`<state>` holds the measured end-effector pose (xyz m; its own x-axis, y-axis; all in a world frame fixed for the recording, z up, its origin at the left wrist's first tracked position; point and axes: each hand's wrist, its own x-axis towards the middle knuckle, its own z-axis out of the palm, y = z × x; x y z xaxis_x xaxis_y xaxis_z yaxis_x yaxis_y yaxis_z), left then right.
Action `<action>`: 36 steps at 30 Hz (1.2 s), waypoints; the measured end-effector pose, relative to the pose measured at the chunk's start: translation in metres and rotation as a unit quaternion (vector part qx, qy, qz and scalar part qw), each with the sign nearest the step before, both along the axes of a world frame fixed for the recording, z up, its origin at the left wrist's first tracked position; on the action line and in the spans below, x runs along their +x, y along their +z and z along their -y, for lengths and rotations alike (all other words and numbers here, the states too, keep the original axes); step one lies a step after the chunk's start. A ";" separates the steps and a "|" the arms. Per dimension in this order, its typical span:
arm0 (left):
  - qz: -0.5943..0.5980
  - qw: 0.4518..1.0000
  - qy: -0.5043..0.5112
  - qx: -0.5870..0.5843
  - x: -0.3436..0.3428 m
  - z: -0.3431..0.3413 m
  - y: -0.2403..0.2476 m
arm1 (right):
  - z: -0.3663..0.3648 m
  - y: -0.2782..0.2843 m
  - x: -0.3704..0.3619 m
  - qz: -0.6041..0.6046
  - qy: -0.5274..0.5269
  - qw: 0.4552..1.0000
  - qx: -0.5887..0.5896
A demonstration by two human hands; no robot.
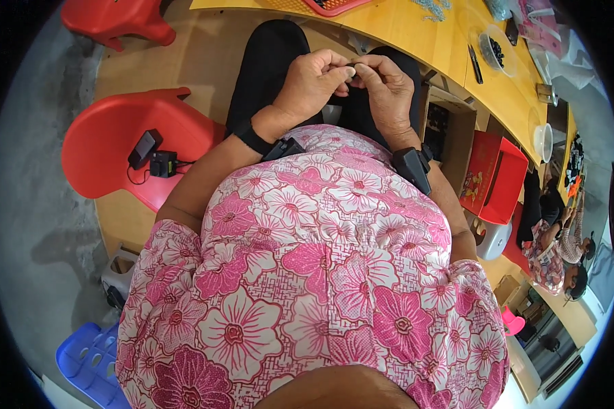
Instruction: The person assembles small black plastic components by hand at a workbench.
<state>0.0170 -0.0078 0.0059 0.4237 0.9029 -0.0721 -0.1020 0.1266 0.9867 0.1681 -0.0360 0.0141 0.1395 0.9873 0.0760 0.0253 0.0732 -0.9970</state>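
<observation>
My left hand [312,83] and my right hand [389,94] meet above my lap, just short of the table's near edge. Thumb and fingers are pinched together on both, the fingertips almost touching. Whatever lies between them is tiny and mostly covered by the fingers, so its kind cannot be made out. Each wrist wears a black strap with a dark box-shaped device, such as the one on the right wrist [412,170]. Dark trousers [266,75] show beneath the hands.
Across the yellow table [430,41] lie a clear bowl [484,51] of small dark pieces, a slim black tool [475,65] and a red tray [334,5]. A red chair [109,146] bearing black adapters stands left. A red box [492,178] is at right; people [552,259] sit beyond.
</observation>
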 end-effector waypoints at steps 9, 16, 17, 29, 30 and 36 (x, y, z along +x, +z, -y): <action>0.176 0.954 -0.112 -0.214 -0.011 -0.004 -0.013 | -0.003 0.001 0.017 -0.030 0.117 0.991 -0.056; 0.212 0.928 -0.159 -0.263 -0.016 -0.003 -0.014 | -0.003 -0.001 0.019 -0.094 0.145 0.980 -0.098; 0.211 0.930 -0.152 -0.261 -0.015 -0.003 -0.015 | -0.004 -0.001 0.019 -0.099 0.149 0.979 -0.097; 0.142 0.974 -0.081 -0.155 -0.014 0.000 -0.005 | -0.004 -0.002 0.019 -0.101 0.123 0.986 -0.051; 0.130 0.977 -0.081 -0.146 -0.014 0.000 -0.004 | -0.004 -0.001 0.020 -0.096 0.125 0.987 -0.046; 0.132 0.977 -0.082 -0.145 -0.014 0.000 -0.004 | -0.008 0.003 0.024 -0.013 0.137 0.990 0.008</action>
